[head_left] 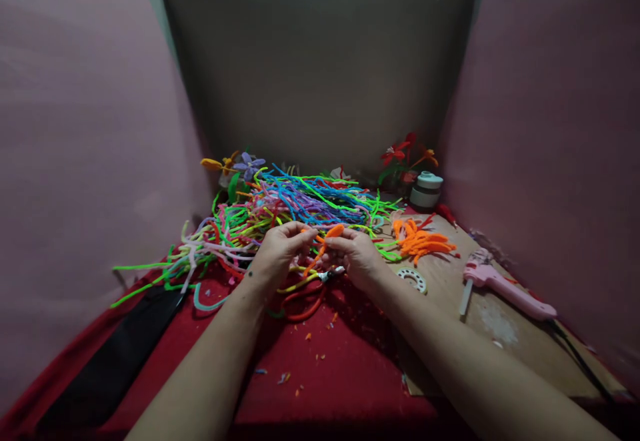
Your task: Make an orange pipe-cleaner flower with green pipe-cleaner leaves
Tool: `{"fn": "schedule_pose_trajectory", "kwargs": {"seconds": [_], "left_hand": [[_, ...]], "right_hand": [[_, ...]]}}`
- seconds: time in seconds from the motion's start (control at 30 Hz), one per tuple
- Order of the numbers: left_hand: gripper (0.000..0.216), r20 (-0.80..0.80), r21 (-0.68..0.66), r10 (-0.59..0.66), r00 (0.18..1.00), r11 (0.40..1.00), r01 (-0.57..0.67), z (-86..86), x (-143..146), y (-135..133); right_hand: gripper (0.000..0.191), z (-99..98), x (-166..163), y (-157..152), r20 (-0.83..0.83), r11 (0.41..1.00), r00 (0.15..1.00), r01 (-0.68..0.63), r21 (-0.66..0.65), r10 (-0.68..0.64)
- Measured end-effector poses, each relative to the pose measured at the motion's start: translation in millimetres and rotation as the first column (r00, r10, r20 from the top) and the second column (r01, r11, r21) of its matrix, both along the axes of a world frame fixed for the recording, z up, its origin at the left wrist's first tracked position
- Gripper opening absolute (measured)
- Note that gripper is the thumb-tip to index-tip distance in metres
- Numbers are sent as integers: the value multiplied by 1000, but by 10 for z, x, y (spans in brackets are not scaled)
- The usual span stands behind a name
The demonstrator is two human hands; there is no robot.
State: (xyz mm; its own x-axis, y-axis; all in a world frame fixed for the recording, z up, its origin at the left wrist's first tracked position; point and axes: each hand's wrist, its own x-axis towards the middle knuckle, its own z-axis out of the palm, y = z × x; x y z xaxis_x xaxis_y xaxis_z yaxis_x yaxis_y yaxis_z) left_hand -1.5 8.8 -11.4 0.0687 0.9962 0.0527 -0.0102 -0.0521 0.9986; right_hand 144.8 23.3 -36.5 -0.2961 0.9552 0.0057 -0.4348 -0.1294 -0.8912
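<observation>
Pinching orange pipe-cleaner piece (334,231) with left hand (283,251) and right hand (359,256); facing multicoloured heap (310,201) at twelve o'clock, orange bundle (425,242) at three.

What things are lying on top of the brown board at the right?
On the brown board lie orange fuzzy strips, a white ring with holes, a pink glue gun and a whitish smear. The right forearm hides part of the board; what lies there cannot be seen.

the light is dim, the back wall (320,74) sinks into grey shadow, and wide-angle distortion stretches the edges.
</observation>
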Motion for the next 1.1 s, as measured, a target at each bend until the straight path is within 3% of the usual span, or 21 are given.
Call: {"fn": "schedule_pose_trajectory", "kwargs": {"seconds": [0.13, 0.3, 0.5, 0.63, 0.73, 0.9, 1.1], "left_hand": [[26, -11, -44, -89, 996, 995, 88, 21, 83, -61], [19, -154, -59, -48, 987, 997, 40, 55, 173, -99], [21, 6, -59, -94, 996, 994, 94, -78, 186, -42], [32, 10, -22, -96, 995, 995, 96, -96, 209, -25], [26, -43, -2, -99, 994, 995, 99, -10, 217, 17], [11, -280, -33, -172, 945, 985, 169, 231, 219, 165], [9, -281, 32, -155, 947, 985, 171, 385, 252, 184]], "right_hand": [[11, 21, 7, 9, -59, 998, 997, 58, 40, -56], [10, 18, -6, 6, -31, 996, 997, 79, 45, -77], [12, -9, -54, -21, -59, 993, 993, 103, 52, -100], [15, 14, -41, -17, -63, 993, 992, 113, 16, -112], [15, 14, -21, 18, -65, 993, 992, 111, 27, -109], [11, 6, 31, 98, -54, 984, 985, 165, 67, -162], [11, 94, 101, 151, 11, 979, 989, 144, 148, -147]]}}
